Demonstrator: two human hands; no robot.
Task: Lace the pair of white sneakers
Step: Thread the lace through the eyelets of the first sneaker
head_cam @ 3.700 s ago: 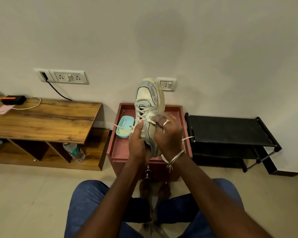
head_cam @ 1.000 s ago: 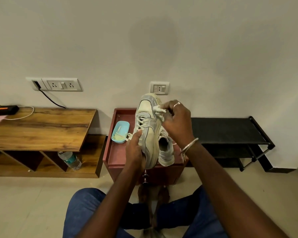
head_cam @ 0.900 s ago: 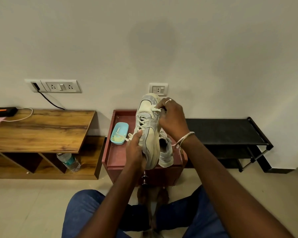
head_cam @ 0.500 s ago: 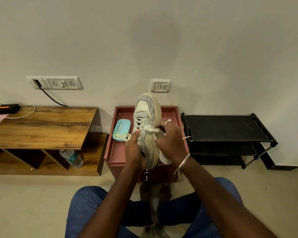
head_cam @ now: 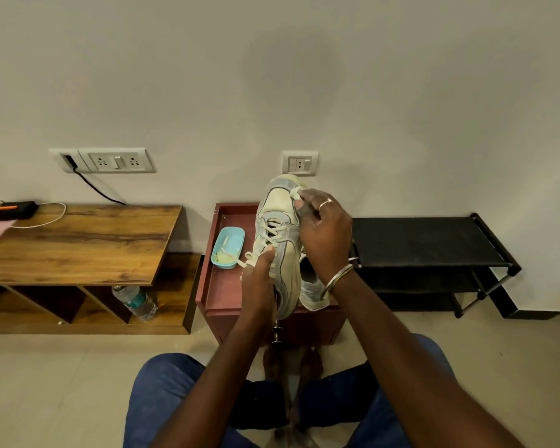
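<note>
While the blue dish [head_cam: 227, 248] holds yellowish scraps at the bench's [head_cam: 222, 295] left edge, the right hand [head_cam: 325, 234] has pulled its finger-pinched lace [head_cam: 295, 191] toeward; left hand [head_cam: 259, 286] fingers grip the sneaker [head_cam: 277, 206].

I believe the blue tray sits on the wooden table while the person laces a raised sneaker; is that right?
No: the head view shows the blue tray on the maroon cabinet; the left hand grips the sneaker, the right hand pinches its lace.

**Layout before me**

My left hand [head_cam: 259, 282] holds one sneaker [head_cam: 280, 234] above the cabinet [head_cam: 223, 292], my right hand [head_cam: 325, 234] its lace [head_cam: 296, 191]. On the cabinet: second sneaker [head_cam: 311, 292] behind, dish [head_cam: 227, 248] left. Desk [head_cam: 78, 244] farther left, bottle [head_cam: 136, 302] under it; rack [head_cam: 427, 242] right.
</note>
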